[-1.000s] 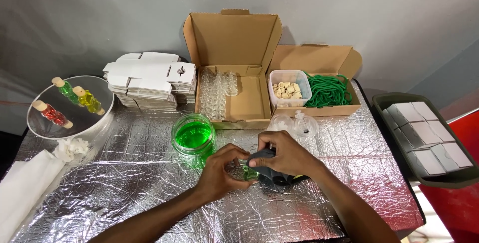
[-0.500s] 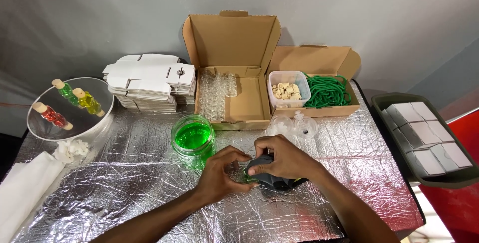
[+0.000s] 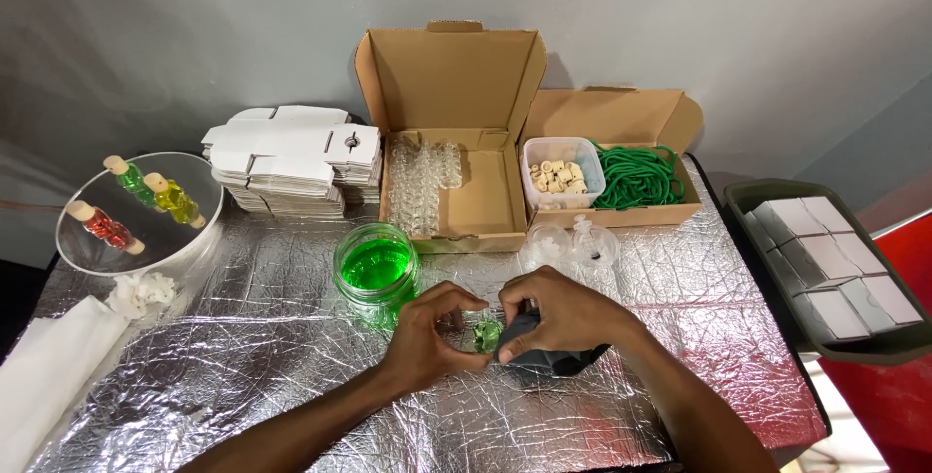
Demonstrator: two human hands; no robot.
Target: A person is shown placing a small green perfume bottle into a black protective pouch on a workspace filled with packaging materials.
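The worktop (image 3: 243,376) is covered with crinkled silver foil. At its rear centre stands an open cardboard box (image 3: 451,143) holding rows of clear glass vials (image 3: 419,186). Touching its right side is a second open cardboard box (image 3: 621,157), which contains a coil of green cord (image 3: 636,177) and a clear tub of small corks (image 3: 558,174). A stack of flat white carton blanks (image 3: 291,157) sits left of the boxes. At far right, a dark tray (image 3: 767,269) carries assembled white cartons (image 3: 825,250). At far left, a round mirror plate (image 3: 126,240) bears corked vials of red, green and yellow liquid. A folded white cloth (image 3: 44,390) lies at the left front corner.

A glass jar of green liquid (image 3: 376,269) stands near the centre, just beside the left hand (image 3: 427,342). The right hand (image 3: 558,313) rests on a dark pouch-like object (image 3: 549,356). Both hands meet at front centre over a small green-filled vial (image 3: 485,335). The left fingers are curled around the vial from the left; the right fingers are pinched closed on its right end, and what they hold there cannot be determined.
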